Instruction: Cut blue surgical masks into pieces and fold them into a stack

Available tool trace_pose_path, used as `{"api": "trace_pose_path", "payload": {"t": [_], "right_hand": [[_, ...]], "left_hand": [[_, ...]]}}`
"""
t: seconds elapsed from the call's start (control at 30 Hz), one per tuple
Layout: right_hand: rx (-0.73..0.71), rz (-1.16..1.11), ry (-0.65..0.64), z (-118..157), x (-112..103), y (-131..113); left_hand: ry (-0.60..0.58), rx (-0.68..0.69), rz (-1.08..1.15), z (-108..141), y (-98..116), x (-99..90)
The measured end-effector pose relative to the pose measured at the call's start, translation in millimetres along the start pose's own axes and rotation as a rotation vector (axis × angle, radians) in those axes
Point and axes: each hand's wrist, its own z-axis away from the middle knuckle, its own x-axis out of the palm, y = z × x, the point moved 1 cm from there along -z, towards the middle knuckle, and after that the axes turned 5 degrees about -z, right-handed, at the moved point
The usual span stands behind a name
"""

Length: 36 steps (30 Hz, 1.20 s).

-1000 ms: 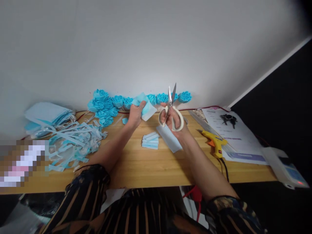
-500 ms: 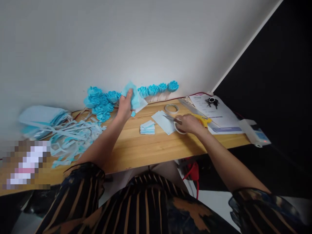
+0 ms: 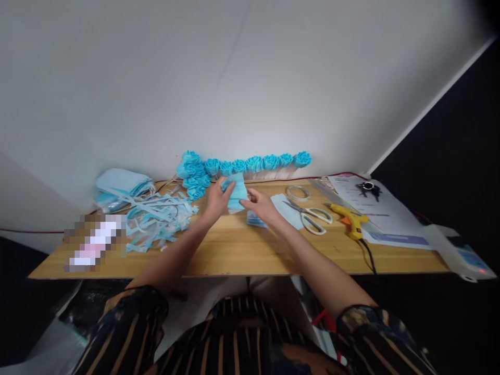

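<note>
Over the middle of the table, a piece of light-blue face-mask fabric (image 3: 238, 188) is held up between my two hands. My left hand (image 3: 219, 199) pinches its left side, thumb in front. At the lower right edge, the thumb and fingers of my right hand (image 3: 262, 206) are closed on it. Partly hidden below my right hand lies a small pleated blue piece (image 3: 255, 219). Scissors with white handles (image 3: 315, 221) rest with their blades over flat pale-blue sheets (image 3: 288, 209), right of my right hand.
Blue fabric flowers (image 3: 271, 162) line the wall. Cut strips (image 3: 160, 219) and stacked masks (image 3: 123, 182) lie left. To the right are a tape roll (image 3: 298, 192), a yellow glue gun (image 3: 355, 223), printed paper (image 3: 375, 213) with keys (image 3: 369, 190), and a white device (image 3: 457, 252).
My right hand has let go of the scissors, now on the table, and moved left to grip the fabric. My left hand has lowered with the fabric. The view has shifted.
</note>
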Motion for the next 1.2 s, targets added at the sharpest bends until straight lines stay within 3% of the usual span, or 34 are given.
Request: {"api": "trace_pose_path", "payload": {"t": [0.17, 0.33, 0.43, 0.57, 0.67, 0.73, 0.93, 1.07, 1.2], "right_hand": [[0.151, 0.036, -0.030, 0, -15, 19], [0.013, 0.311, 0.055, -2, -35, -3], [0.036, 0.162, 0.071, 0, -34, -11], [0.069, -0.199, -0.022, 1, -17, -9], [0.118, -0.316, 0.143, -6, -10, -6], [0.076, -0.353, 0.201, -13, -12, -9], [-0.148, -0.029, 0.299, -30, -38, -23], [-0.206, 0.127, 0.267, -36, -47, -18], [-0.195, 0.200, 0.355, -37, -52, -4]], "left_hand": [[-0.046, -0.298, 0.078, 9, -24, -8.9], [0.003, -0.300, 0.315, 8, -12, -7.7], [0.021, -0.330, 0.343, 6, 0, -3.6], [0.024, -0.365, 0.464, 5, 11, 12.0], [0.032, -0.399, 0.565, 6, 15, 24.3], [0.020, -0.391, 0.595, 5, 15, 27.5], [-0.092, -0.349, 0.522, 0, 5, 17.7], [-0.131, -0.380, 0.480, -5, -4, 20.3], [-0.116, -0.432, 0.491, -9, -16, 28.7]]}}
